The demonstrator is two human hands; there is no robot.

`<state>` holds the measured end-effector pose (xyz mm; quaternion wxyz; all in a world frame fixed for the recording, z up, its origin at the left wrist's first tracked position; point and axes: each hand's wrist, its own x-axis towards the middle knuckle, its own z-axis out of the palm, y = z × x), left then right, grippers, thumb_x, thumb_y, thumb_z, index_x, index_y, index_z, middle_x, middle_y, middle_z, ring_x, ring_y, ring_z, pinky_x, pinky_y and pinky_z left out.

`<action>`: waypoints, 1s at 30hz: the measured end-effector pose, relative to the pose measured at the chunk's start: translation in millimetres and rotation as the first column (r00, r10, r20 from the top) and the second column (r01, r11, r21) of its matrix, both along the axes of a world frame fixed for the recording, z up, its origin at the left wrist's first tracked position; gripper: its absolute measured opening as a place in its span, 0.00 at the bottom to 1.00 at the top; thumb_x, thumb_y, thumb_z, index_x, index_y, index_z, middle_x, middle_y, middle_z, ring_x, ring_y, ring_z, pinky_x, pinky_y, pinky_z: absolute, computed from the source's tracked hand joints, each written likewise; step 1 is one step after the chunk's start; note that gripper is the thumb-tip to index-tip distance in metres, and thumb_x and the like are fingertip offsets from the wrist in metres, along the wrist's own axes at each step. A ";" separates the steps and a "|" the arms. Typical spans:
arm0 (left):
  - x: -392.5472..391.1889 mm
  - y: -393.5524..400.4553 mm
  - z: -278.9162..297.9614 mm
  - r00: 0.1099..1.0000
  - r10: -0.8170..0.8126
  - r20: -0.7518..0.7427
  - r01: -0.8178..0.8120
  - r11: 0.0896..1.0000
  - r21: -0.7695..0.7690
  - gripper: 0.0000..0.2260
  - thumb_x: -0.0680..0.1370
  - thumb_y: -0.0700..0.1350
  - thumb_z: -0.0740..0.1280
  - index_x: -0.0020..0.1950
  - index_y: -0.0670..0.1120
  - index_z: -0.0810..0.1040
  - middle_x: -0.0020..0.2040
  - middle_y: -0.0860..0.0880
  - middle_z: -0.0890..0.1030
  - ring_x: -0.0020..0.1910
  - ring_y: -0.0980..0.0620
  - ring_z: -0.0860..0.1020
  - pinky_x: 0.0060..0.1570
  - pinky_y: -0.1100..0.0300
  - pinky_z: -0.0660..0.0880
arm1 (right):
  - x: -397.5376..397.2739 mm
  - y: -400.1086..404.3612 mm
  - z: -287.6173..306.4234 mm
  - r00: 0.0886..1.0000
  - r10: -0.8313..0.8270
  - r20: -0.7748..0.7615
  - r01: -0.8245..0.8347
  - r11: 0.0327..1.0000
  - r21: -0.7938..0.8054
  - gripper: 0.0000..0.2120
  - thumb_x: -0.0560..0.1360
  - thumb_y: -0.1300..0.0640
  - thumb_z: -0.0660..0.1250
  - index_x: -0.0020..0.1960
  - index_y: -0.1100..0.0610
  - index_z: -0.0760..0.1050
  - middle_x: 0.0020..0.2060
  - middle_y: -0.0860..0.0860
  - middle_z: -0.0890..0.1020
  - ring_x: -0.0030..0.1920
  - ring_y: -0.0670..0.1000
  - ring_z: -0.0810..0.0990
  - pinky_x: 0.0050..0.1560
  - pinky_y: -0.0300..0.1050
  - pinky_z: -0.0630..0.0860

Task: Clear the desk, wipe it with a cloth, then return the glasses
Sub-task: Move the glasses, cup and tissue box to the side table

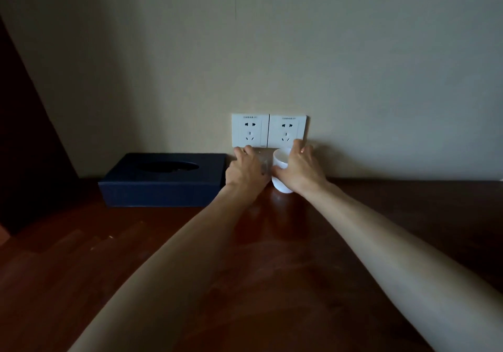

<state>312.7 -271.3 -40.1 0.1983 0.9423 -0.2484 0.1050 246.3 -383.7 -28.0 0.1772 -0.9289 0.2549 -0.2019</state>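
At frame centre, against the wall, the left hand [246,170] is curling its fingers round a clear glass [263,162]; the right hand [299,170] is gripping a white cup [280,173]. Contents cannot be told. A dark tissue box [163,180] is sitting just left, while bare desk [81,256] is stretching toward the lower frame.

The dark wooden desk [381,242] carries a blue tissue box [163,185], a clear glass [265,162] and a white cup [280,172].
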 end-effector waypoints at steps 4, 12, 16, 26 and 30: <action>-1.1 15.6 16.8 0.992 -0.063 -0.106 0.057 0.997 -0.057 0.31 0.76 0.56 0.74 0.67 0.39 0.65 0.63 0.40 0.68 0.58 0.34 0.77 0.46 0.50 0.70 | -12.5 8.6 12.3 1.000 0.015 -0.015 -0.015 1.000 0.005 0.43 0.68 0.35 0.74 0.69 0.61 0.64 0.64 0.61 0.71 0.63 0.64 0.75 0.54 0.53 0.76; -69.8 120.4 98.5 0.987 -0.160 -0.001 0.159 0.984 -0.085 0.37 0.68 0.57 0.78 0.71 0.43 0.68 0.61 0.43 0.74 0.57 0.40 0.77 0.57 0.47 0.75 | -102.1 86.2 88.4 0.975 0.218 0.049 -0.216 0.975 -0.043 0.41 0.66 0.34 0.74 0.70 0.56 0.68 0.61 0.52 0.71 0.57 0.58 0.79 0.53 0.52 0.79; -123.6 202.1 137.0 0.989 -0.148 0.009 0.149 0.988 -0.046 0.36 0.68 0.57 0.78 0.70 0.46 0.69 0.62 0.46 0.77 0.58 0.44 0.77 0.58 0.49 0.76 | -158.0 150.3 124.9 0.935 0.351 0.047 -0.348 0.935 -0.064 0.42 0.66 0.36 0.75 0.73 0.55 0.68 0.63 0.52 0.70 0.60 0.57 0.77 0.55 0.51 0.77; -265.8 429.3 186.6 0.995 0.046 0.084 -0.053 0.995 0.079 0.34 0.68 0.55 0.80 0.68 0.47 0.72 0.59 0.51 0.80 0.53 0.50 0.79 0.48 0.57 0.76 | -248.7 345.5 150.3 0.750 0.656 0.083 -0.646 0.754 -0.122 0.41 0.64 0.36 0.74 0.69 0.57 0.69 0.60 0.54 0.72 0.59 0.58 0.76 0.58 0.55 0.77; -318.9 526.2 178.7 0.983 0.161 0.087 -0.169 0.980 0.103 0.28 0.70 0.55 0.79 0.65 0.47 0.72 0.51 0.56 0.79 0.45 0.55 0.77 0.39 0.65 0.71 | -268.1 432.6 137.3 0.630 0.771 0.091 -0.764 0.637 -0.104 0.38 0.65 0.38 0.75 0.67 0.56 0.70 0.58 0.52 0.71 0.55 0.56 0.76 0.52 0.52 0.78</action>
